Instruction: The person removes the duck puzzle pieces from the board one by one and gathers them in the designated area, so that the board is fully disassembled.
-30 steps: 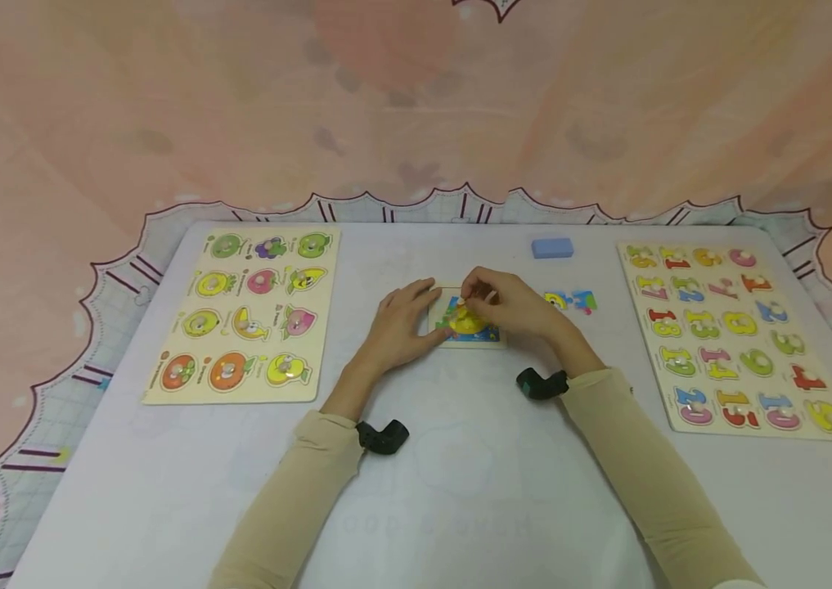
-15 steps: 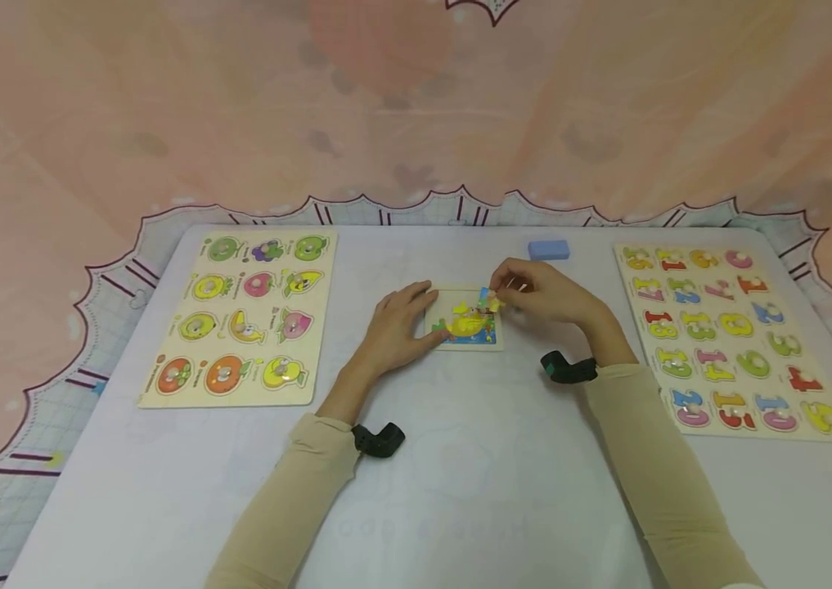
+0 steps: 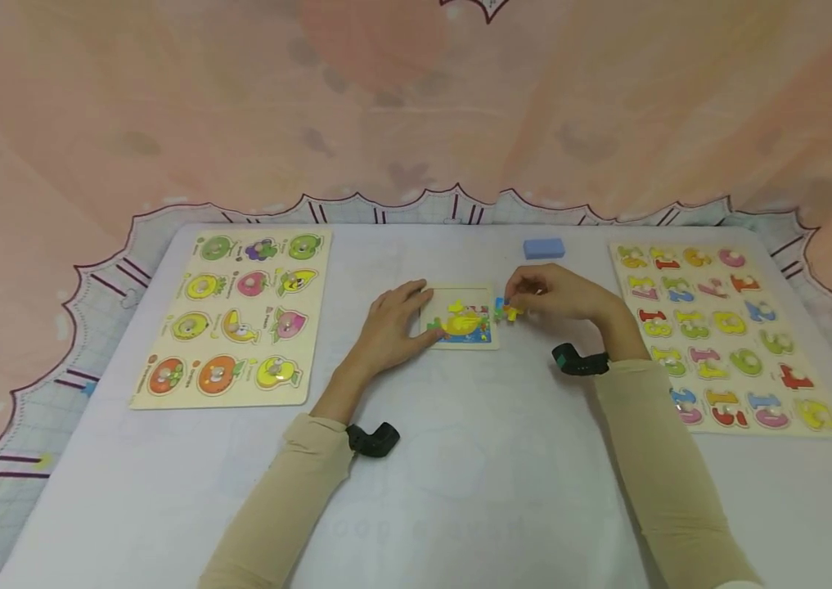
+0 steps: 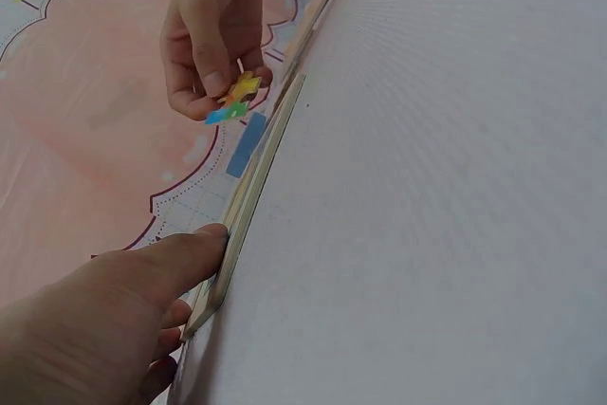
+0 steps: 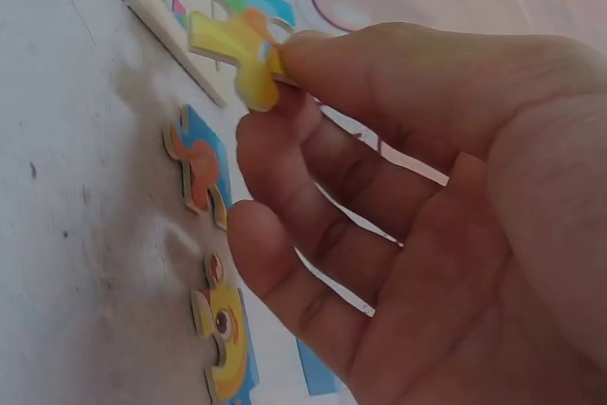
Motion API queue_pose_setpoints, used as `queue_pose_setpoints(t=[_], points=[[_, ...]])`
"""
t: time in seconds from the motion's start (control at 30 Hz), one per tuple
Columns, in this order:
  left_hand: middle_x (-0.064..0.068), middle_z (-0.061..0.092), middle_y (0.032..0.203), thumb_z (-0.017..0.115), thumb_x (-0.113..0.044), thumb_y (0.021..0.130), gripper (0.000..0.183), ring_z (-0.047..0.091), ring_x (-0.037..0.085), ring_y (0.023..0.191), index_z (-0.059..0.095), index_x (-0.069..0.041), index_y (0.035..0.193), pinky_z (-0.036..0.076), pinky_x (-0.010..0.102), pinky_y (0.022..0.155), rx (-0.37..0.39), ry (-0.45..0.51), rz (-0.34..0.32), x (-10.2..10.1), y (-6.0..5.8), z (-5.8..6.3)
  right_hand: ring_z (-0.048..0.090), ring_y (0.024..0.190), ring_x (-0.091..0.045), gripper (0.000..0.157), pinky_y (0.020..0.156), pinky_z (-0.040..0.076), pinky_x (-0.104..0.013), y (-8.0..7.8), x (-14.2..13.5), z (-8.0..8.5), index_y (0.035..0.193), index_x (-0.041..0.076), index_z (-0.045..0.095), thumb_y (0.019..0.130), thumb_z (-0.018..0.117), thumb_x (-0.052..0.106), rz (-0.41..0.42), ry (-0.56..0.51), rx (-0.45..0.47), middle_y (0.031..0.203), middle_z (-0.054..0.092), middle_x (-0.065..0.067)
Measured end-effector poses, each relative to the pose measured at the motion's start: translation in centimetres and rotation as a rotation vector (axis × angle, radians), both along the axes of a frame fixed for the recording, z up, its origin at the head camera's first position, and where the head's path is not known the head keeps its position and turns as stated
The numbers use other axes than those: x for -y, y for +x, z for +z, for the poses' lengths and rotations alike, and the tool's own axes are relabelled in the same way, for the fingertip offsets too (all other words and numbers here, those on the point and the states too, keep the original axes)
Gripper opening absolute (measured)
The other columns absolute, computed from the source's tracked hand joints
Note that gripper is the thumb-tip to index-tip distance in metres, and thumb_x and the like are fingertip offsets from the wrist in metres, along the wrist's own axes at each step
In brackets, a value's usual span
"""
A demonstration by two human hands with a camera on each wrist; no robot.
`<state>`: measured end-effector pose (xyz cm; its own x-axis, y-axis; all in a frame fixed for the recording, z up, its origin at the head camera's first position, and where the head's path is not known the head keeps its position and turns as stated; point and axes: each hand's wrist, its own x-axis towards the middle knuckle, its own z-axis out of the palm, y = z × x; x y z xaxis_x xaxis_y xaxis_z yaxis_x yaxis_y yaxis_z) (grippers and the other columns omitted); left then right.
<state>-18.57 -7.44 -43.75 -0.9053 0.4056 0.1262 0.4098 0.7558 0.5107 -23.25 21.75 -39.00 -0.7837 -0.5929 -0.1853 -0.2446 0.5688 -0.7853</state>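
Note:
A small wooden jigsaw board (image 3: 460, 293) lies in the middle of the table, a yellow duck picture (image 3: 464, 325) filling its lower part and bare wood above. My left hand (image 3: 395, 325) rests at its left side, thumb on the lower left and fingers along the upper left corner. Just right of the board, my right hand (image 3: 561, 293) pinches a jigsaw piece (image 5: 242, 45) in yellow, orange, green and blue between thumb and fingertips. Beneath that hand, in the right wrist view, lie an orange-and-blue jigsaw piece (image 5: 201, 160) and a yellow one with an eye (image 5: 228, 324).
A fruit puzzle board (image 3: 318, 327) with knobbed pieces lies at the left. At the right is a number puzzle board (image 3: 776, 376), partly covered by the right forearm. Behind the right hand sits a blue block (image 3: 544, 249). A patterned cloth (image 3: 386, 106) hangs beyond the table.
My right hand has lifted a jigsaw piece off the board's upper part and carried it right, past the board's edge. The left hand has stayed at the board.

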Motion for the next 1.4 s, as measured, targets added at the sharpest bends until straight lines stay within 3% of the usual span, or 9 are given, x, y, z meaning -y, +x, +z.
queue_pose_setpoints(t=[0.3,0.53,1.4], points=[[0.006,0.037,0.151,0.066,-0.044,0.085,0.068,0.031,0.024,0.141,0.044,-0.011,0.141,0.017,0.046,0.117,0.016,0.007,-0.004,0.10,-0.05,0.00,0.052,0.084,-0.020,0.013,0.074,0.044,-0.029,0.11,-0.58,-0.01,0.099,0.008,0.064,0.093,0.059,0.018,0.022,0.068,0.046,0.092,0.063,-0.008],[0.006,0.036,0.152,0.066,-0.044,0.085,0.068,0.031,0.025,0.141,0.044,-0.011,0.141,0.017,0.045,0.118,0.027,0.002,0.001,-0.12,0.02,0.09,0.050,0.084,-0.021,0.012,0.076,0.041,-0.030,0.12,-0.80,0.11,0.097,0.011,0.066,0.091,0.063,0.022,0.032,0.127,0.039,0.088,0.063,-0.005],[0.006,0.036,0.151,0.066,-0.044,0.085,0.068,0.031,0.025,0.141,0.045,-0.011,0.141,0.018,0.046,0.117,0.023,0.006,-0.007,-0.07,0.12,0.23,0.049,0.079,-0.019,0.008,0.071,0.040,-0.027,0.50,-0.30,0.02,0.092,0.009,0.067,0.089,0.065,0.016,0.034,0.159,0.029,0.083,0.059,-0.005]])
